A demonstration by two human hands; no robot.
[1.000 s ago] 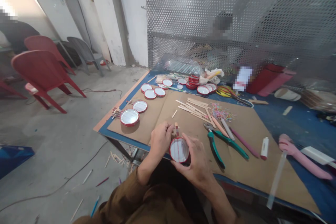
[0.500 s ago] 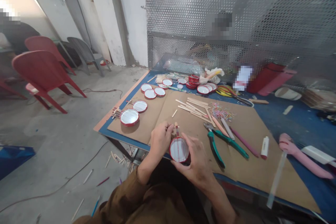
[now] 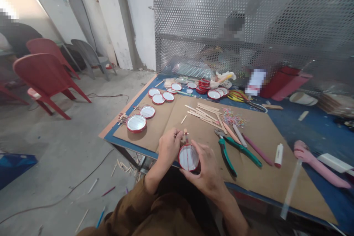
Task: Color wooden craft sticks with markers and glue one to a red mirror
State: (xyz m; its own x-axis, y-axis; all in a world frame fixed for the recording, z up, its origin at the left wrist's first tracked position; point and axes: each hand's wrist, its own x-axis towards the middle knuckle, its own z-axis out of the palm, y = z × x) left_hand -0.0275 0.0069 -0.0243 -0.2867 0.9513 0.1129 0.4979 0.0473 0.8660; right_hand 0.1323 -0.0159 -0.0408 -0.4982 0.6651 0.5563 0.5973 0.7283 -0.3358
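A toy banjo (image 3: 188,158) with a round white face, a red rim and a short stick neck is held near the table's front edge. Thin strings seem to run over its face. My right hand (image 3: 207,171) is curved around the rim, thumb below and fingers above. At the neck's small crosspiece, my left hand (image 3: 169,145) has its fingers pinched together; any smaller thing between them is hidden. Right of my hands lie green-handled cutting pliers (image 3: 231,149). Beyond them are wooden craft sticks (image 3: 204,115) and a pile of coloured rubber bands (image 3: 233,118).
Finished-looking toy banjos (image 3: 136,123) lie on the cardboard (image 3: 163,136) at left, with red-rimmed discs (image 3: 158,99) behind. A pink glue gun (image 3: 318,166) and a white tube (image 3: 279,155) lie right. A perforated metal panel (image 3: 188,18) rises behind. Red chairs (image 3: 47,77) stand left.
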